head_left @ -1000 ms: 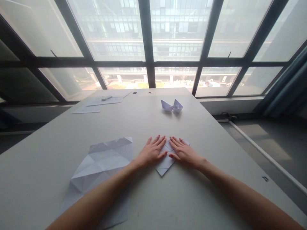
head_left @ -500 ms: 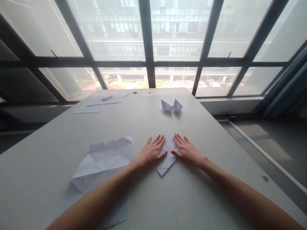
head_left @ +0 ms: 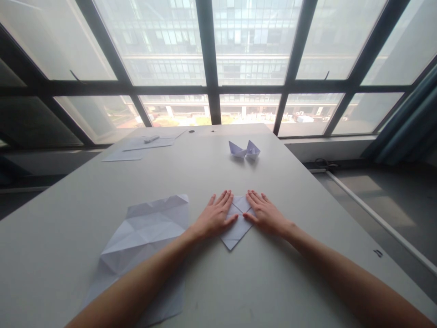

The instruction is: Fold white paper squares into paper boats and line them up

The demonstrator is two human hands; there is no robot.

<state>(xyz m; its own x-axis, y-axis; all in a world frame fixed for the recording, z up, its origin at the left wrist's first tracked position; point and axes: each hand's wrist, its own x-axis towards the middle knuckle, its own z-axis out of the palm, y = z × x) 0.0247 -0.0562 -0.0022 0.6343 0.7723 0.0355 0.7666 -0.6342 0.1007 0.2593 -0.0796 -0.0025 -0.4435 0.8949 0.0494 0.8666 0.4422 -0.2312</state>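
Observation:
A small folded sheet of paper (head_left: 235,231) lies flat on the white table (head_left: 283,287), one corner pointing towards me and crossing fold lines near its middle. My left hand (head_left: 215,214) rests palm down over its left side, fingers stretched out. On the opposite side my right hand (head_left: 264,210) lies flat in the same way. The two thumbs point at each other over the paper with a small gap between them. Both palms cover the paper's side edges. Left of it spreads a larger creased sheet (head_left: 146,232), partly hidden under my left forearm.
Towards the far end of the table stands a folded paper boat (head_left: 244,149) with two raised points. Several flat sheets (head_left: 124,154) lie at the far left, with a small whitish object (head_left: 151,139) on top. Large windows rise beyond the table.
My left hand has shifted very slightly to the left on the folded paper. My right hand stays in nearly the same place.

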